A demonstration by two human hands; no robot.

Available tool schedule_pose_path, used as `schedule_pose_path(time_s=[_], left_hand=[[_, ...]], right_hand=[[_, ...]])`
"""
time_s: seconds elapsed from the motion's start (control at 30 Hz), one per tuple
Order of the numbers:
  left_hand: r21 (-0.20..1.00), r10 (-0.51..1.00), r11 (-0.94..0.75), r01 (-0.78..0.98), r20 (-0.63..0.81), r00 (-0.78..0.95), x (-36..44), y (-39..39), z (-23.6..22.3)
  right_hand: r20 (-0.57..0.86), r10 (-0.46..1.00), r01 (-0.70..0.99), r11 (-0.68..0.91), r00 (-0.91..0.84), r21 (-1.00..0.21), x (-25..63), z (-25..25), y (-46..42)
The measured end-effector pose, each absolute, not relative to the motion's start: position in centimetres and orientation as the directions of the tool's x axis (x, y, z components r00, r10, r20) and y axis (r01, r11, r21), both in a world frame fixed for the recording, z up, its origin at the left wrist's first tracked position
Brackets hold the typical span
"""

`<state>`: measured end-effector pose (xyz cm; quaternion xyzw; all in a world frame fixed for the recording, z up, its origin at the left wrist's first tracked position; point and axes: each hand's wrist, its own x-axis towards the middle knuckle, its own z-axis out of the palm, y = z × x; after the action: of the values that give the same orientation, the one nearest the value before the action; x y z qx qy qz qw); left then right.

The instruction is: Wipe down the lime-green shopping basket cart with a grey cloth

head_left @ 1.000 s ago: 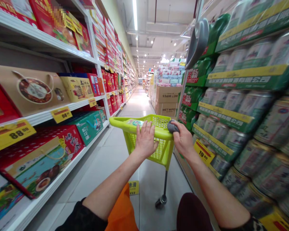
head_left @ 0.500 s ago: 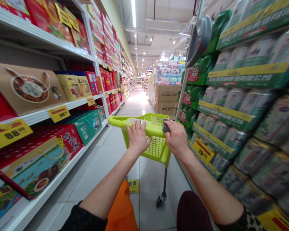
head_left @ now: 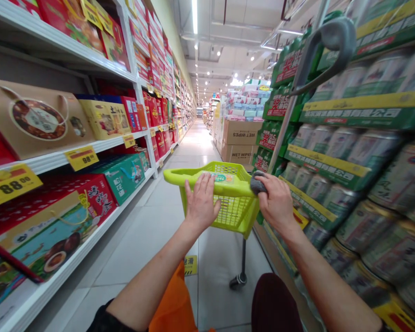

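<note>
Lime-green cart (head_left: 180, 177), left hand (head_left: 202, 203), right hand (head_left: 275, 200) atop, WET WIPES cartons (head_left: 240, 143)

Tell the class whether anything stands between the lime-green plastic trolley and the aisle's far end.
Nothing visible does: the pale tiled floor runs unbroken ahead of the lime-green plastic trolley, past brown cardboard cartons on the right.

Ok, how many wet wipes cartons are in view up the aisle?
2. One wet wipes carton sits on a second wet wipes carton, ahead of the lime-green shopping basket on the right of the aisle. More may be hidden behind them.
</note>
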<state>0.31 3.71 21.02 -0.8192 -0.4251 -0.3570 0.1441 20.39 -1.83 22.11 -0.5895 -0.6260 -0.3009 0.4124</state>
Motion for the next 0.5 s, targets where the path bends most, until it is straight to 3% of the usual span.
schedule_pose_path(time_s=[0.17,0.37,0.5], left_hand=[[0.082,0.602,-0.586,0.806,0.709,0.366,2.1,3.4,20.3],[0.037,0.581,-0.631,0.775,0.684,0.441,3.6,2.5,20.7],[-0.002,0.561,-0.652,0.758,0.672,0.484,3.1,2.9,21.0]], right_hand=[[0.873,0.471,0.983,0.062,0.122,-0.17,20.7,22.0,-1.3],[0.85,0.527,0.975,0.19,-0.004,-0.113,16.0,22.6,0.2],[0.848,0.53,0.961,0.245,-0.025,-0.125,18.0,22.5,0.0]])
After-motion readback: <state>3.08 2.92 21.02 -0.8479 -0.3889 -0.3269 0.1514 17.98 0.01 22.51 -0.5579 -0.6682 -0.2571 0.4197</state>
